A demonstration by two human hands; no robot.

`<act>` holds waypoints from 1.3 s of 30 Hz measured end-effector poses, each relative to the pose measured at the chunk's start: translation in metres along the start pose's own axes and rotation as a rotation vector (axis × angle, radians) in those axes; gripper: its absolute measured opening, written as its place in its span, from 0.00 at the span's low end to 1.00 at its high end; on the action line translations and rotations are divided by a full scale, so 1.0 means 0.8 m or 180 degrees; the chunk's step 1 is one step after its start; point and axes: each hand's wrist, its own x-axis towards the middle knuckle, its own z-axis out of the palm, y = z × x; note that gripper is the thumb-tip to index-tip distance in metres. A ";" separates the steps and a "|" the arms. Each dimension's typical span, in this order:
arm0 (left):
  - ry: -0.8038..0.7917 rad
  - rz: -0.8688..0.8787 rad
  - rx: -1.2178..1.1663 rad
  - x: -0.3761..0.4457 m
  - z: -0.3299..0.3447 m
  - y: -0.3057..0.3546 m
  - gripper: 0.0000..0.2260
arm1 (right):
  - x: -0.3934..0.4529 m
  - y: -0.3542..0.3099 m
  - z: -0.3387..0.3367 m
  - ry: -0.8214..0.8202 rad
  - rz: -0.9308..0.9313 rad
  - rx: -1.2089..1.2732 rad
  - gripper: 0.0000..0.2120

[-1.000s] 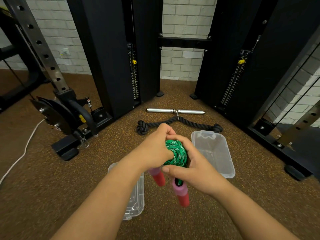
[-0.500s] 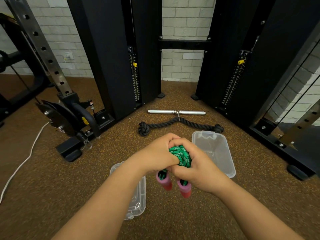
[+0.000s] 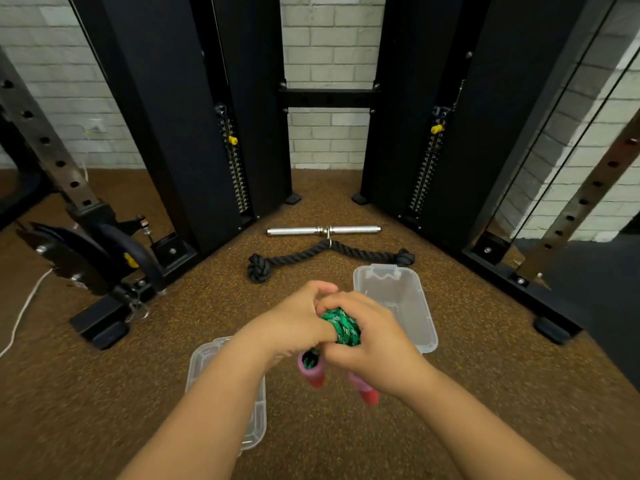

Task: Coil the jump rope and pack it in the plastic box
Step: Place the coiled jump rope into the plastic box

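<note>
Both hands are gripping the coiled green jump rope (image 3: 341,329), my left hand (image 3: 298,323) and right hand (image 3: 370,337) now pressed closer together above the floor, handles dangling, the bundle tighter and nearly ready for the plastic box (image 3: 420,306) just beyond

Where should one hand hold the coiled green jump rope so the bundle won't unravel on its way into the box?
Probably around the middle of the green braided jump rope coil, from above, fingers across the wraps. Both the left hand and right hand now clasp the coil there, while the two pink-and-red handles hang loose below. The clear plastic box lies open just beyond.
</note>
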 end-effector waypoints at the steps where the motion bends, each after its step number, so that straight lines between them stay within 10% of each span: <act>1: -0.0190 0.0007 -0.0055 0.000 -0.001 -0.001 0.28 | -0.002 0.005 -0.003 -0.0058 0.0021 0.0017 0.18; 10: -0.1393 0.0379 -0.0780 0.013 -0.009 -0.017 0.31 | 0.006 0.016 -0.018 0.0121 0.0310 0.0678 0.14; 20: -0.0576 0.0584 -0.1278 0.057 0.022 -0.027 0.14 | 0.063 0.019 -0.019 0.0426 0.0478 0.1584 0.12; 39: -0.1049 0.0120 -0.2123 0.186 0.089 -0.142 0.34 | 0.128 0.156 -0.035 0.1512 0.1647 0.3168 0.06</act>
